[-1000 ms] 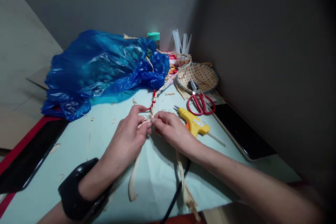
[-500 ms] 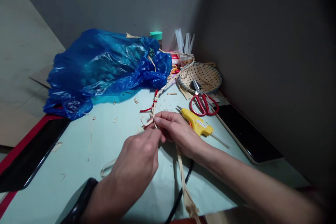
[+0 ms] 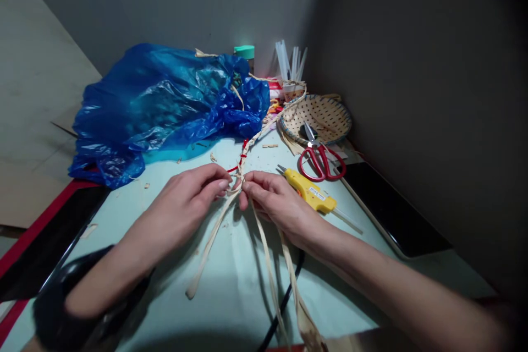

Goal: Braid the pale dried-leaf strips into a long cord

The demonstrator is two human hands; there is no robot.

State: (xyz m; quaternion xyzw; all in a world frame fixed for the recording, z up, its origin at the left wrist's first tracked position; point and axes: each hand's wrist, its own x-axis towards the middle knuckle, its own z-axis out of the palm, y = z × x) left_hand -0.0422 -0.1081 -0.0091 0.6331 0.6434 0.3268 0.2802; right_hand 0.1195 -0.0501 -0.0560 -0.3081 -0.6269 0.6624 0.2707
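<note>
A braid of pale straw strips (image 3: 251, 146) runs from the woven basket down to my hands, with a red tie wound in it (image 3: 242, 155). My left hand (image 3: 187, 203) pinches one loose strip at the braid's end, fingers closed. My right hand (image 3: 274, 201) pinches the braid's end from the other side, fingers closed on it. Three loose strips (image 3: 264, 256) trail from the pinch toward the table's near edge across the light blue table (image 3: 136, 231). A black band sits on my left wrist (image 3: 61, 308).
A yellow glue gun (image 3: 310, 193) lies right of my right hand, its black cord (image 3: 284, 302) running toward me. Red scissors (image 3: 322, 159) lie by a woven basket (image 3: 319, 115). A crumpled blue plastic bag (image 3: 165, 104) fills the back left. A dark tablet (image 3: 388, 209) lies at right.
My left hand swung out to the left and came back to the braid's end, carrying a loose strip over. The loose strips now lie spread toward me. My right hand stayed put.
</note>
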